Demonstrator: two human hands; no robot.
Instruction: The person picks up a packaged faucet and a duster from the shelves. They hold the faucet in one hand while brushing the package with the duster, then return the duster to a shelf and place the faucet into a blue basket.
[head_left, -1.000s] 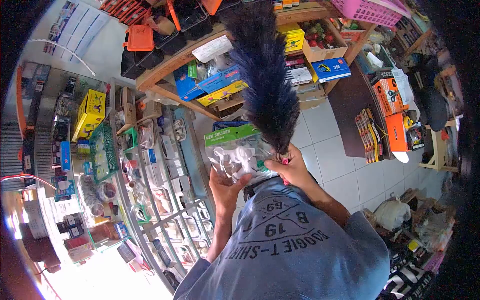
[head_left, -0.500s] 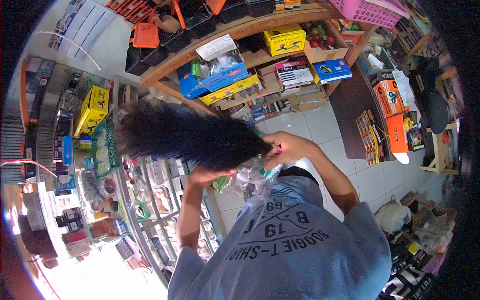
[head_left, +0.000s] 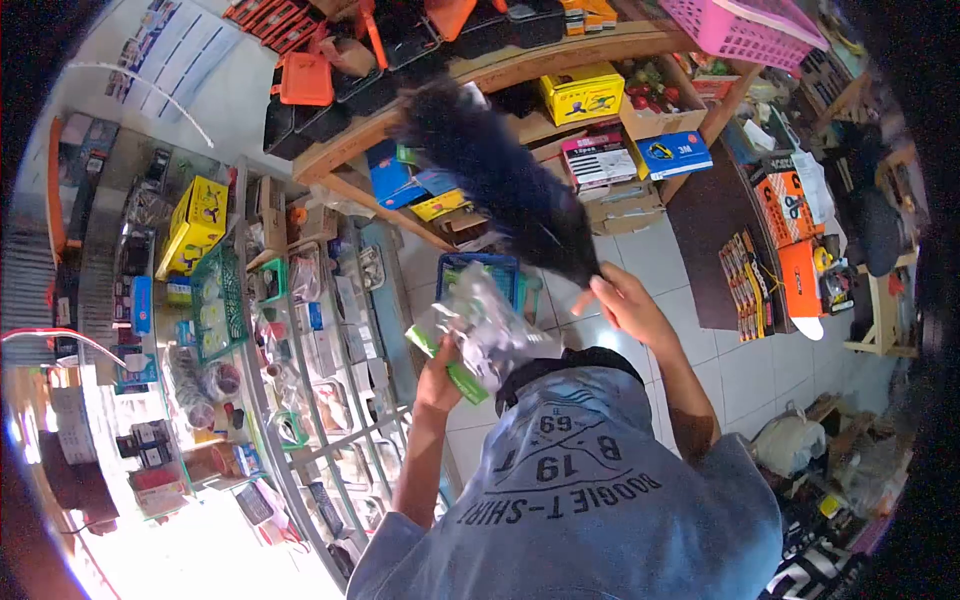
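My right hand point(head_left: 628, 305) is closed round the narrow end of a black, fluffy feather duster point(head_left: 495, 175). The duster slants up and to the left, in front of the wooden shelf, and its far end is blurred by motion. In my left hand point(head_left: 440, 378) is a clear plastic packet point(head_left: 485, 325) with a green and white card point(head_left: 462, 382) on it. The fingers pinch the packet near the card, close to my chest. What lies inside the packet looks pale and cannot be made out. The duster and packet are apart.
Ahead is a wooden shelf point(head_left: 500, 70) with a yellow box point(head_left: 583, 92) and a blue box point(head_left: 675, 153). Glass display shelves point(head_left: 330, 350) crowd the left side. A blue basket point(head_left: 450, 275) sits low beyond the packet. To the right, orange boxes point(head_left: 798, 270) stand on a dark counter point(head_left: 700, 240).
The duster has swung up and to the right in my right hand, away from the packet. My left hand has moved right and lower, and its packet now shows more fully.
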